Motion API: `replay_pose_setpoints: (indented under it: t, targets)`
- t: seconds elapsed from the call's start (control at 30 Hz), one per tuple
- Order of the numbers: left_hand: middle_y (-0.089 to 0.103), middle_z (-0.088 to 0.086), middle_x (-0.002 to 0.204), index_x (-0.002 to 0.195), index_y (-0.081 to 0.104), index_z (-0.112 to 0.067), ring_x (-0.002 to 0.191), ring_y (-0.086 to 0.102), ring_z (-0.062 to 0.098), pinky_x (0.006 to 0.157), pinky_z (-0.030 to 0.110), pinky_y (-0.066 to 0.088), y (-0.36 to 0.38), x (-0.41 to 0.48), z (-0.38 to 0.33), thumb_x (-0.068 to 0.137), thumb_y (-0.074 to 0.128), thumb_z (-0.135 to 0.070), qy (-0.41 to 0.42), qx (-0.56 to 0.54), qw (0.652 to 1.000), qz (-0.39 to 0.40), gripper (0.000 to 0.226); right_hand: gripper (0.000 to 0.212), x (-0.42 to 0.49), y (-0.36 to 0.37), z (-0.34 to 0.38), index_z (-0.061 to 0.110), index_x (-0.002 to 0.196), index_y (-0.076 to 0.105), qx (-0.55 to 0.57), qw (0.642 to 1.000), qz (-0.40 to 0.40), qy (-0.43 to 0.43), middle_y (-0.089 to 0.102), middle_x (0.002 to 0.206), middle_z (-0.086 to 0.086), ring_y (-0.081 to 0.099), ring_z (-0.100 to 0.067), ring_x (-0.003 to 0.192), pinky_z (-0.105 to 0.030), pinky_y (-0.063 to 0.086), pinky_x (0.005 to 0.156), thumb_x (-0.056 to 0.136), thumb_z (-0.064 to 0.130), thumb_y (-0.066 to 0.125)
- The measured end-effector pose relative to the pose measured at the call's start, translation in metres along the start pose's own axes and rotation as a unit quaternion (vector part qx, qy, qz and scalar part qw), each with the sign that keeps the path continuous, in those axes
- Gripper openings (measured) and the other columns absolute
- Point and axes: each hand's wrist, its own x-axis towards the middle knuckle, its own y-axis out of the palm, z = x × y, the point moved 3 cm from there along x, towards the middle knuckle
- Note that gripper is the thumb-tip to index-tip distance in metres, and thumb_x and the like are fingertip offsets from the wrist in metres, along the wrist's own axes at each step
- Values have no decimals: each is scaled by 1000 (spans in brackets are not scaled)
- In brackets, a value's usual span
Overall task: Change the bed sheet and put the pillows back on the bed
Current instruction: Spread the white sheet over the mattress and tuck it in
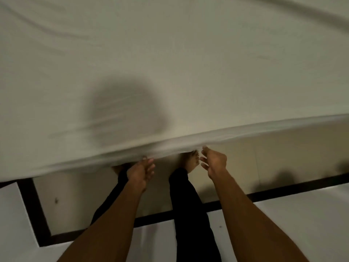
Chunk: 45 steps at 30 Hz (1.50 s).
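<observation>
A: Whereabouts of the white wrinkled cloth bed sheet [170,63]?
B: Spread wide ahead, its near hem hanging down by both hands.
A: And the hands?
B: Left hand [140,172] pinches the hem. Right hand [214,161] sits just beside it, fingers half curled (too blurred to tell if it holds cloth).

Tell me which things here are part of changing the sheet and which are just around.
Part of the job:
- sheet, spread over the bed
- left hand and right hand, both at the sheet's near edge; grip too blurred to tell

Just around:
- floor, tiled
- border, a dark strip in the floor
- foot, bare, under the sheet's edge
</observation>
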Motion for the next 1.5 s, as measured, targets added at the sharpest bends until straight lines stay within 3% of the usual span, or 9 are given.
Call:
replay_pose_setpoints:
  t: [0.2,0.37,0.5,0.67,0.77,0.97,1.1,1.23,1.5]
  targets:
    - [75,15,105,92,70,-4,71,67,22,63,34,52,-16,18,31,100,62,-15,7,89,990,-110,15,24,18,-9,-26,2,79,74,-79,995,-47,46,76,72,-12,70,-28,59,-38,59,60,81,25,80]
    - [67,15,127,130,59,-10,98,70,29,85,42,56,3,33,13,110,41,-14,-18,-123,992,-3,27,17,36,9,-6,1,109,70,99,993,26,54,75,99,-15,71,-33,87,-44,64,76,103,11,57]
    - [69,19,118,118,66,-5,92,68,34,60,41,62,10,52,0,106,47,-4,-8,-206,978,-23,22,19,55,6,12,4,122,66,211,974,45,68,73,109,-17,69,-35,88,-40,64,61,103,6,62]
    - [70,18,118,119,70,-4,94,69,33,84,47,62,1,67,3,105,50,-14,-2,-333,942,-44,26,12,64,6,7,2,108,69,260,962,-12,78,76,117,-18,73,-31,92,-36,65,66,96,3,71]
    - [72,17,115,115,72,-10,102,68,35,102,55,53,3,60,3,102,46,-24,17,-407,913,-35,32,28,56,21,9,14,118,74,352,934,24,65,75,121,-11,71,-28,96,-37,63,87,103,18,51]
    - [71,14,129,135,68,-19,120,65,38,108,53,47,28,49,-8,96,42,-39,4,-495,868,40,51,40,46,33,8,17,122,75,470,874,41,115,78,118,-10,74,-32,109,-46,58,98,99,34,48]
    - [75,9,123,137,67,-23,113,69,35,92,45,56,29,47,-16,97,37,-46,51,-516,854,45,55,45,47,40,9,24,127,76,501,859,50,91,78,116,-4,75,-29,101,-42,61,85,96,37,46]
    - [72,9,129,141,65,-23,121,65,36,99,48,53,29,47,-15,98,37,-47,67,-521,850,44,56,47,43,42,14,26,126,77,498,862,71,66,78,119,-2,74,-30,112,-43,62,85,98,38,41]
    - [62,11,144,145,60,-23,134,56,42,116,59,36,19,67,-12,98,33,-53,56,-501,862,59,62,52,59,36,17,31,138,69,478,870,104,55,68,139,0,64,-33,130,-51,45,112,98,45,38]
